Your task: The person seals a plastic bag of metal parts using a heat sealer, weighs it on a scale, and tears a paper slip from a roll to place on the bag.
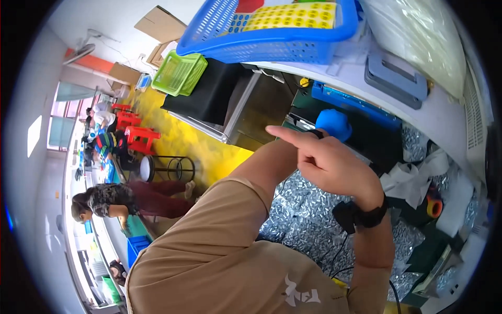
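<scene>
The right hand (334, 162) crosses over the left forearm (280, 165), its index finger (287, 136) stretched toward 10 o'clock and the other fingers bent inward; whether they grip anything, I cannot tell. The left hand is hidden behind it, so the state of its fingers cannot be told either. A narrow black band (316, 133) shows near the right knuckles, where the left wrist seems to be.

The loose heap of small, shiny, silver metal pieces (303, 209) lies at 6 to 7 o'clock from the right hand, lower than both arms, spread over the dark green counter (426, 251). At 12 o'clock, just beyond the knuckles, sits a rounded bright blue object (334, 123); at 3 o'clock lie crumpled white strips (413, 180).

I judge this a pause in handling the metal pieces, perhaps to adjust the black band. Returning to the pieces would call for uncrossing the arms and lowering the fingers toward 6 o'clock, minding the black cable (340, 254) beside the right forearm.
</scene>
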Demonstrator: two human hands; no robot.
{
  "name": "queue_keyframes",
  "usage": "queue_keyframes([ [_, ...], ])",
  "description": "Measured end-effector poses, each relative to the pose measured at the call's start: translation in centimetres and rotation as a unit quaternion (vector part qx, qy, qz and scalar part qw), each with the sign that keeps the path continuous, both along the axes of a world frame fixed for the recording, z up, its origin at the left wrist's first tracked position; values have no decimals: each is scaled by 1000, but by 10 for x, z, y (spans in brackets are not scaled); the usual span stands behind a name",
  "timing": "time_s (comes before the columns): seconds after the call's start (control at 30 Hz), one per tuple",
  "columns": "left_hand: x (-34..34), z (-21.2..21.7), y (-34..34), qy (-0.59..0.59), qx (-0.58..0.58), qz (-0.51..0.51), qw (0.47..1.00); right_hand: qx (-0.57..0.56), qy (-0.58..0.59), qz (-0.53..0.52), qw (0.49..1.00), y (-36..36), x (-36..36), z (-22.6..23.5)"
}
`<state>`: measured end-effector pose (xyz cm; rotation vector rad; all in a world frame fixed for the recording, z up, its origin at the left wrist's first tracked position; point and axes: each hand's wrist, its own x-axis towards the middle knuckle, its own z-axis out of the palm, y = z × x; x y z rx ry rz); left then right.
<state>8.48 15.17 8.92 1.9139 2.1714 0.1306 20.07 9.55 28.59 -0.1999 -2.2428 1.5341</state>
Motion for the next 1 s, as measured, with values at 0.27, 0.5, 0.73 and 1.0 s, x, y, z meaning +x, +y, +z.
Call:
queue_keyframes([
  [0.27, 8, -47, 14, 63, 11, -70, 996, -19, -104, -12, 994, 14, -17, -17],
  [0.5, -8, -41, 38, 18, -42, -89, 995, -89, -10, -137, 987, 14, 37, -110],
  [0.73, 11, -44, 43, 19, -30, -89, 995, -178, -131, -244, 944, -36, 99, -147],
  [1.0, 7, -64, 37, -20, 8, -47, 999, -240, -179, -381, 875, -91, 160, -147],
])
